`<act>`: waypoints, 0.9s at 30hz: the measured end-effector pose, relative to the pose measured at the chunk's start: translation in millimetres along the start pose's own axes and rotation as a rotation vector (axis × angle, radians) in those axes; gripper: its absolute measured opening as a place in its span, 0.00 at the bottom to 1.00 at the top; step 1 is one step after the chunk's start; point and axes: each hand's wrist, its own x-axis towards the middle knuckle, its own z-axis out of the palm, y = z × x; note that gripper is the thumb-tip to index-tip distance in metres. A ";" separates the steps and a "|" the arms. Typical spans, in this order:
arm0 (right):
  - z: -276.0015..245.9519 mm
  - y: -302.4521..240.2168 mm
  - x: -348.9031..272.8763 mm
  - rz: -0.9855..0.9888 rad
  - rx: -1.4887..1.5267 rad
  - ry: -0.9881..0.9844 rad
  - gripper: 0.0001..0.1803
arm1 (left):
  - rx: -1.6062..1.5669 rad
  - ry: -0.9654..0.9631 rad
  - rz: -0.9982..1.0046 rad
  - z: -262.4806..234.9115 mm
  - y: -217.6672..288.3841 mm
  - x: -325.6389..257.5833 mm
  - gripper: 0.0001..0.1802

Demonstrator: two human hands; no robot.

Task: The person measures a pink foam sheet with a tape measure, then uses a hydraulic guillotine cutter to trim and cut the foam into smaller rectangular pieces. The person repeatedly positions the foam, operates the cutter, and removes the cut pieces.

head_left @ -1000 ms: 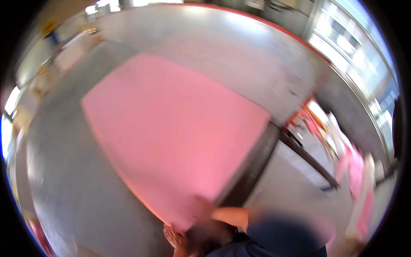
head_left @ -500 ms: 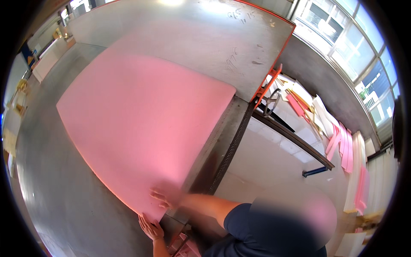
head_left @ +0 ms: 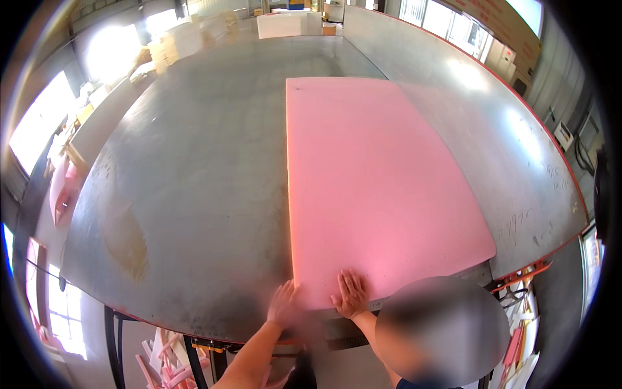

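A large pink foam sheet (head_left: 382, 181) lies flat on a wide grey metal table, its left edge running straight away from me. My left hand (head_left: 283, 306) is at the sheet's near left corner, fingers stretched out against that edge. On top of the sheet, just in from its near edge, my right hand (head_left: 352, 294) rests flat with the fingers spread. Neither hand is closed around anything. A blurred oval patch covers what lies beside my right forearm, including part of the sheet's near edge.
The metal table (head_left: 194, 188) extends far to the left. Along the right rises a metal panel (head_left: 479, 129) with a red rim. Pink and white foam offcuts (head_left: 172, 363) lie below the table at the lower left. A white block (head_left: 288, 24) stands beyond the far end.
The view has swung round, so the sheet now stretches straight ahead with the panel on its right. Both hands are still at the sheet's near left corner, the right one flat on it.
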 end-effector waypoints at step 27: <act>60.7 86.6 289.9 0.030 -0.012 -0.065 0.37 | -0.066 -0.036 -0.050 -47.3 -124.3 277.8 0.37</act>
